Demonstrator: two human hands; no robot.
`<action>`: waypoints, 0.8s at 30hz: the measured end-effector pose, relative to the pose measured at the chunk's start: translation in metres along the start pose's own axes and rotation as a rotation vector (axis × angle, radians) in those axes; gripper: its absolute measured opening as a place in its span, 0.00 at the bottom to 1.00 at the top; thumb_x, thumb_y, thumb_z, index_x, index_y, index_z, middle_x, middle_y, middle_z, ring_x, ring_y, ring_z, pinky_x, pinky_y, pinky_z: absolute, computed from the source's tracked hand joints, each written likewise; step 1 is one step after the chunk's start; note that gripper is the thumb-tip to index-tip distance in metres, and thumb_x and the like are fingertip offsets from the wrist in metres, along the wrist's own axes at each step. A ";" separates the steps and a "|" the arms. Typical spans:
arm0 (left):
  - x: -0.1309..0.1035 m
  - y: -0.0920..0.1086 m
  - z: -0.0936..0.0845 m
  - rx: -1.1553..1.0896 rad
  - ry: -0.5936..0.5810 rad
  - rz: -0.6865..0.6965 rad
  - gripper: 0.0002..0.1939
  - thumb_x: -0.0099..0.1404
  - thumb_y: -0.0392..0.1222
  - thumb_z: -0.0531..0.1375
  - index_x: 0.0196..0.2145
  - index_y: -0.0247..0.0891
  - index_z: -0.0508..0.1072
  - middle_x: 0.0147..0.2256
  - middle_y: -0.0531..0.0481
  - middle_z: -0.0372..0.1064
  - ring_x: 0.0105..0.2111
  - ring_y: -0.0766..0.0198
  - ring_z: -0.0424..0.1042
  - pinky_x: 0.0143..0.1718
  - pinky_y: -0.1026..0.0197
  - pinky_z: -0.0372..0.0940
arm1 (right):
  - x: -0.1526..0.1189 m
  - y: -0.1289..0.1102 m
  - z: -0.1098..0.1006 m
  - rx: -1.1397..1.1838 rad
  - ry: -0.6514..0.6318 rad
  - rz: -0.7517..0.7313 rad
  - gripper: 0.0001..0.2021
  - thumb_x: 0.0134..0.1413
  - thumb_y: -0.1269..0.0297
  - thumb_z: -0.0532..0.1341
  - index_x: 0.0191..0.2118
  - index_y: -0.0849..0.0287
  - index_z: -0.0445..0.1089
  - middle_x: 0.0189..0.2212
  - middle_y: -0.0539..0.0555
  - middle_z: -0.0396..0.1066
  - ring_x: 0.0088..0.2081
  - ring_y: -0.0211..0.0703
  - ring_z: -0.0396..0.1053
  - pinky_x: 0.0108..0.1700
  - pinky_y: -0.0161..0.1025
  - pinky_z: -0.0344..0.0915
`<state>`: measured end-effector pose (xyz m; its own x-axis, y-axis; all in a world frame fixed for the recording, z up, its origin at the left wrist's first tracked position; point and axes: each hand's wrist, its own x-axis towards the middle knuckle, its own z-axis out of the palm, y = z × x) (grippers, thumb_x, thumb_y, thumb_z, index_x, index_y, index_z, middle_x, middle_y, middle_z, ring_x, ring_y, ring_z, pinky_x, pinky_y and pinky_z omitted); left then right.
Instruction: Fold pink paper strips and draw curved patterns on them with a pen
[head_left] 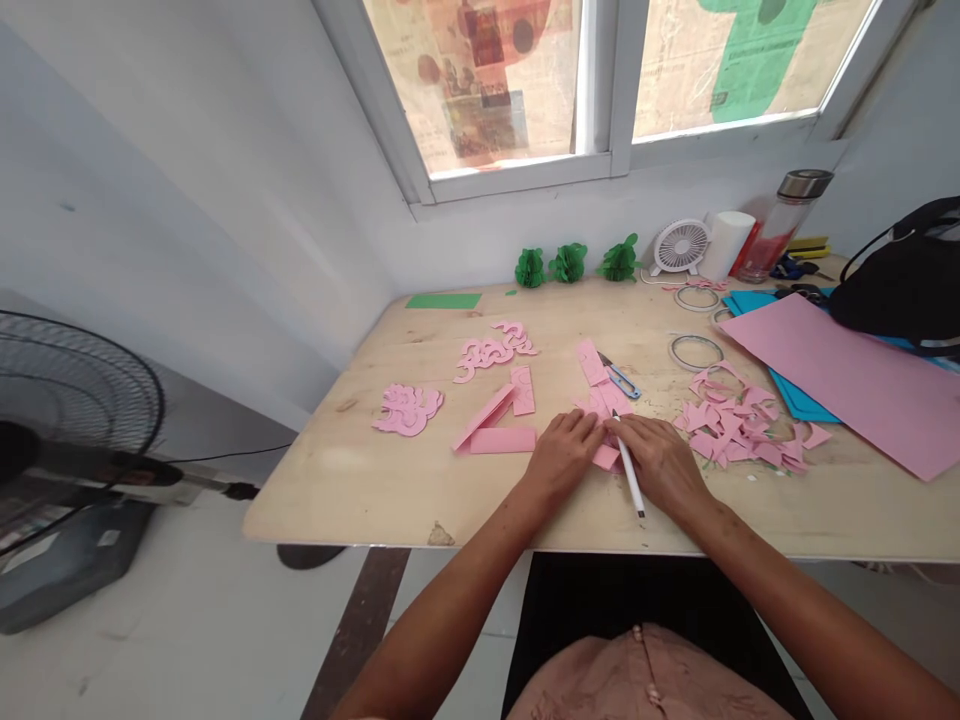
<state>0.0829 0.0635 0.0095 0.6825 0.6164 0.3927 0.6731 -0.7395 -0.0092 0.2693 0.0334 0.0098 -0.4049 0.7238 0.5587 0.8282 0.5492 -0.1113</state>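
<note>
Both hands are close together over small pink paper pieces (606, 458) near the front of the table. My left hand (564, 452) is closed at the edge of a pink piece, its fingers pressed together. My right hand (661, 462) grips a slim white pen (630, 478) by its dark-tipped far end; the pen's other end slants towards my body. Both thumbs are largely hidden. Just beyond the fingers, more pink strips (592, 362) lie beside small blue-handled snips (621, 380). Left of my left hand are folded pink strips (504, 440).
Curly pink cutouts (493, 352) and a stacked pink cutout (406, 410) lie to the left. Pink scraps (731, 425) are heaped right of my right hand, near tape rolls (696, 351) and a large pink sheet (855, 380). Green paper ornaments (568, 263) and a glass bottle (776, 235) stand behind.
</note>
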 end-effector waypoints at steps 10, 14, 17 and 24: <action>-0.052 0.025 -0.025 -0.057 0.081 0.003 0.13 0.72 0.34 0.50 0.49 0.37 0.71 0.52 0.43 0.71 0.51 0.57 0.70 0.53 0.51 0.64 | -0.038 -0.009 -0.027 0.003 0.000 0.017 0.16 0.63 0.66 0.58 0.55 0.61 0.67 0.45 0.60 0.77 0.47 0.52 0.74 0.48 0.47 0.67; -0.054 0.033 -0.024 -0.071 0.074 0.057 0.11 0.72 0.36 0.51 0.46 0.37 0.72 0.48 0.45 0.73 0.47 0.59 0.71 0.51 0.53 0.65 | -0.036 -0.012 -0.024 0.015 -0.051 -0.037 0.19 0.63 0.65 0.58 0.58 0.60 0.65 0.45 0.60 0.76 0.48 0.51 0.73 0.48 0.47 0.66; -0.044 0.031 -0.019 -0.061 0.070 0.065 0.11 0.72 0.36 0.51 0.47 0.37 0.72 0.49 0.44 0.72 0.47 0.58 0.70 0.50 0.53 0.65 | -0.026 -0.006 -0.018 -0.004 -0.059 -0.030 0.16 0.64 0.66 0.56 0.56 0.60 0.68 0.45 0.61 0.76 0.47 0.52 0.73 0.48 0.47 0.65; -0.014 0.017 -0.004 -0.034 0.078 0.017 0.11 0.72 0.34 0.52 0.47 0.34 0.72 0.46 0.43 0.73 0.48 0.55 0.70 0.49 0.52 0.65 | 0.003 0.014 -0.006 0.003 -0.092 0.018 0.13 0.64 0.66 0.55 0.51 0.59 0.71 0.42 0.60 0.77 0.44 0.54 0.74 0.43 0.47 0.65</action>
<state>0.0838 0.0410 0.0080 0.6683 0.5818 0.4636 0.6508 -0.7591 0.0147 0.2816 0.0406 0.0147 -0.4237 0.7689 0.4789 0.8347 0.5368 -0.1234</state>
